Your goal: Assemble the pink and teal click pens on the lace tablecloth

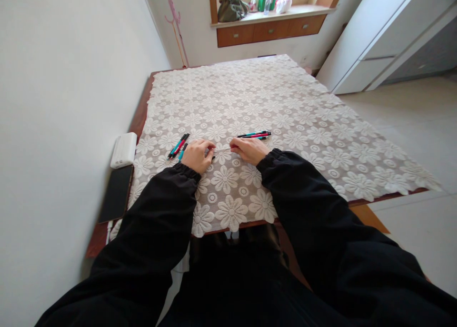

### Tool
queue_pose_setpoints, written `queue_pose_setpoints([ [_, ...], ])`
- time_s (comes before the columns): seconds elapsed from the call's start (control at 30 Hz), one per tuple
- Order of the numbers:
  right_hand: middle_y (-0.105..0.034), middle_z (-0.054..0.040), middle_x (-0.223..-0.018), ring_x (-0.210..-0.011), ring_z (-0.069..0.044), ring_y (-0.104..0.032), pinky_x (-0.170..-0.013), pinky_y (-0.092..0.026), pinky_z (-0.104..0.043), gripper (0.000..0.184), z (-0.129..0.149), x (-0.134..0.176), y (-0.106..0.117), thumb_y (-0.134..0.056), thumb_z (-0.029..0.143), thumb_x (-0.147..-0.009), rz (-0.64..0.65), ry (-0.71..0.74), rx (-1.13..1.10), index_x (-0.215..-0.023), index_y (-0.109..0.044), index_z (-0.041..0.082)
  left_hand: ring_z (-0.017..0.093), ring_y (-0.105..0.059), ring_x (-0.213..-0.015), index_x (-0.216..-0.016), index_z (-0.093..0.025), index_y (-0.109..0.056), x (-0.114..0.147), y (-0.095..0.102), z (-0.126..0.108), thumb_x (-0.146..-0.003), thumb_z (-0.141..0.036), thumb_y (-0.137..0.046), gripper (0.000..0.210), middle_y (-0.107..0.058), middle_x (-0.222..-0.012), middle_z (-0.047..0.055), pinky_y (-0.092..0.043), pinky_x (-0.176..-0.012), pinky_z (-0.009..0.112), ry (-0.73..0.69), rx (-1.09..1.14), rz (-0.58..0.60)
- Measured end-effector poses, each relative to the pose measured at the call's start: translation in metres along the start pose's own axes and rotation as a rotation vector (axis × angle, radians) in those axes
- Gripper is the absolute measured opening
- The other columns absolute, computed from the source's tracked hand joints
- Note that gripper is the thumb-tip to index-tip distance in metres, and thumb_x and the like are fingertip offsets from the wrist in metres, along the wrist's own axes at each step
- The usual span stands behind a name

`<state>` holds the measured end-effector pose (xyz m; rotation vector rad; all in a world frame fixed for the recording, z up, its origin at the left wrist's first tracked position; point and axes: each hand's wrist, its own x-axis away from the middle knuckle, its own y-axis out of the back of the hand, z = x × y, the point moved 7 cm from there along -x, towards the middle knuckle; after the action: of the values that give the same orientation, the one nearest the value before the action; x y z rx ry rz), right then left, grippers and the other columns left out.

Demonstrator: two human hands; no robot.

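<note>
My left hand [198,156] is closed, thumb and fingers pinching one end of a thin white strand-like piece [223,149]. The other end is pinched by my right hand [250,150], so it spans the short gap between them just above the tablecloth; whether it is stiff or soft I cannot tell. Just left of my left hand lie several slim pens [178,145] in black, teal and red. One teal pen [182,152] is partly hidden by that hand, and a small black tip shows under its fingers. Beyond my right hand lies another group of pens [255,134].
A lace tablecloth [224,179] with raised flowers covers the wooden table. Along the left edge, by the wall, are a white power bank [123,150] and a dark phone [116,193] with a white cable [109,232]. A windowsill [278,14] with bags stands beyond.
</note>
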<state>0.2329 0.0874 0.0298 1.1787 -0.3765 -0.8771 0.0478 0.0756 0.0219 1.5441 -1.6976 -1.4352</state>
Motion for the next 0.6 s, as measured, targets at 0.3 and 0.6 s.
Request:
queue_pose_setpoints([
  [0.3, -0.074, -0.0078, -0.102, -0.088, -0.020, -0.064, -0.075, -0.039, -0.030, 0.013, 0.018, 0.005, -0.003, -0.055, 0.025, -0.101, -0.076, 0.207, -0.042, -0.107, -0.065, 0.019, 0.024, -0.067, -0.101, -0.098, -0.023, -0.080, 0.003, 0.003, -0.023, -0.101, -0.039, -0.066, 0.021, -0.077, -0.096, 0.006, -0.054, -0.097, 0.040, -0.252, 0.154, -0.033],
  [0.6, -0.071, -0.0078, -0.094, -0.089, -0.021, -0.062, -0.081, -0.043, -0.031, 0.019, 0.025, 0.007, -0.005, -0.049, 0.025, -0.108, -0.135, 0.343, 0.002, -0.110, -0.067, 0.019, 0.024, -0.068, -0.097, -0.096, -0.024, -0.082, 0.003, -0.005, -0.016, -0.099, -0.040, -0.070, 0.020, -0.080, -0.096, 0.006, -0.055, -0.094, 0.042, -0.318, 0.233, -0.030],
])
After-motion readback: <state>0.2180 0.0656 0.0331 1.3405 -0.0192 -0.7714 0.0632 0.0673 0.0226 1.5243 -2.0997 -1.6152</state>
